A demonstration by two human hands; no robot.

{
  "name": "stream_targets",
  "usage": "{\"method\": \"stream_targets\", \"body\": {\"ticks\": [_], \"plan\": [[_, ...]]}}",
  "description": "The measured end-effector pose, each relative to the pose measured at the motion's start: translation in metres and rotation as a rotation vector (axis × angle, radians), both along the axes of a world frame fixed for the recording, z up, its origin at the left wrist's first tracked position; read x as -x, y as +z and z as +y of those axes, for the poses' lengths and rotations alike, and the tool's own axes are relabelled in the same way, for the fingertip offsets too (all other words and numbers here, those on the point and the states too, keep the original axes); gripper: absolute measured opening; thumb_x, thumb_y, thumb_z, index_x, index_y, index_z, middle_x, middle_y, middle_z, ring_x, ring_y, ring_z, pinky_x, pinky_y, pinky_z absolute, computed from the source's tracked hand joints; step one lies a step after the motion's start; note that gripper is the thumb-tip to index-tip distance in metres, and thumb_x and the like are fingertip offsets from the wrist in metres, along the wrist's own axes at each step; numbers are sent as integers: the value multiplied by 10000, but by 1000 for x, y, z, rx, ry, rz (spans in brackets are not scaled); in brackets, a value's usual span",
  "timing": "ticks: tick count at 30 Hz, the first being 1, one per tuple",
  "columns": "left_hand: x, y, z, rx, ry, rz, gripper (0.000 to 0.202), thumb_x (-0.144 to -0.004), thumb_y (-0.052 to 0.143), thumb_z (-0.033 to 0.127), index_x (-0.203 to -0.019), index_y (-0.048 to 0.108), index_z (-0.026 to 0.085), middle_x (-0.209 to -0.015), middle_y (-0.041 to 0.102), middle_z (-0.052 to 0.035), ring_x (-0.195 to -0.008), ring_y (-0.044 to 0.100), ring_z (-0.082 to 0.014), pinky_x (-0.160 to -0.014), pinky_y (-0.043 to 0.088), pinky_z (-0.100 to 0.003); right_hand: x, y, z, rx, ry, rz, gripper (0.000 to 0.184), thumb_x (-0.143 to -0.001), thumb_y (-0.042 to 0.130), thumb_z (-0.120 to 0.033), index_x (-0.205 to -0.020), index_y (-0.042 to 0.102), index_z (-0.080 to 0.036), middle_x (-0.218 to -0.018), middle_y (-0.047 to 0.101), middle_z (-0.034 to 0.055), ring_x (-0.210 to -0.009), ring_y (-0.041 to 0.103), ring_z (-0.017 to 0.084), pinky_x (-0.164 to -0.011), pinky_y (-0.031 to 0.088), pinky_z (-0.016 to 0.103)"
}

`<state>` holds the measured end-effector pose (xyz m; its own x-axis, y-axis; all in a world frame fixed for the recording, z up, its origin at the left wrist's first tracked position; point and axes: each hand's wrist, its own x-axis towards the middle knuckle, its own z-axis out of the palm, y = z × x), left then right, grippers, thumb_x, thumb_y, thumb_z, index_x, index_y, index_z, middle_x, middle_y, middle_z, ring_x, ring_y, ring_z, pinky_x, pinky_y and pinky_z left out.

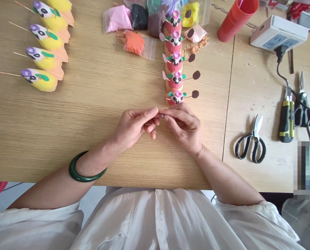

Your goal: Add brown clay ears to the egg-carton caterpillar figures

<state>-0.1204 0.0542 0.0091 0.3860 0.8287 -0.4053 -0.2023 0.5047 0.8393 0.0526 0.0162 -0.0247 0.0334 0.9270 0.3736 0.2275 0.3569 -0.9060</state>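
Note:
My left hand [140,125] and my right hand [184,126] meet at the fingertips in front of my chest, over the table. Both are closed in a pinch, and whatever sits between the fingertips is too small to make out. Just beyond them stands a column of small red-and-white clay figures [175,78] with pink rings, green ears and black markings. Brown clay ovals [196,75] on thin sticks jut out to their right, pale pink ovals [164,75] to their left. The nearest figure is close to my right hand's knuckles.
Yellow clay figures [44,81] with sticks line the far left. Bags of coloured clay, including an orange one [134,42], lie at the back. Rightward are a red cup [237,19], a power strip [278,34], scissors [252,140], a utility knife [287,119] and dark-handled snips [303,107].

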Motion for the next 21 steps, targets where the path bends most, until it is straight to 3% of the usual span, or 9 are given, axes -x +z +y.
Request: {"method": "stream_targets", "body": {"ticks": [6,10,16,21], "plan": [[-1,1,-2,-23,31,10,218,-701,907,293,-644,766,137,-628,609,4,-475,422,-41,-395,477,-193,0,-1,0,32,62,41,185,-1002,680,-296,-1128,812,-269,-983,758,50,-821,737,156,-773,659,319],[-1,-1,-3,-44,35,10,227,-718,907,308,-651,775,137,-623,605,0,-481,439,-45,-402,485,-185,0,-3,1,-14,77,44,198,-968,733,-301,-1156,797,-299,-966,749,35,-847,722,156,-781,652,318],[0,0,-1,10,20,-1,369,-716,920,460,-652,767,130,-655,652,-34,-467,465,-60,-383,500,-216,-1,-2,1,-6,28,36,143,-973,729,-312,-1080,822,-292,-899,716,26,-838,694,159,-774,647,330],[1,1,0,-31,-14,32,299,-706,919,368,-615,744,143,-629,618,-11,-478,450,-56,-407,501,-212,0,-1,0,89,43,8,174,-983,713,-352,-1111,817,-296,-954,723,48,-827,702,164,-764,642,335]]}}
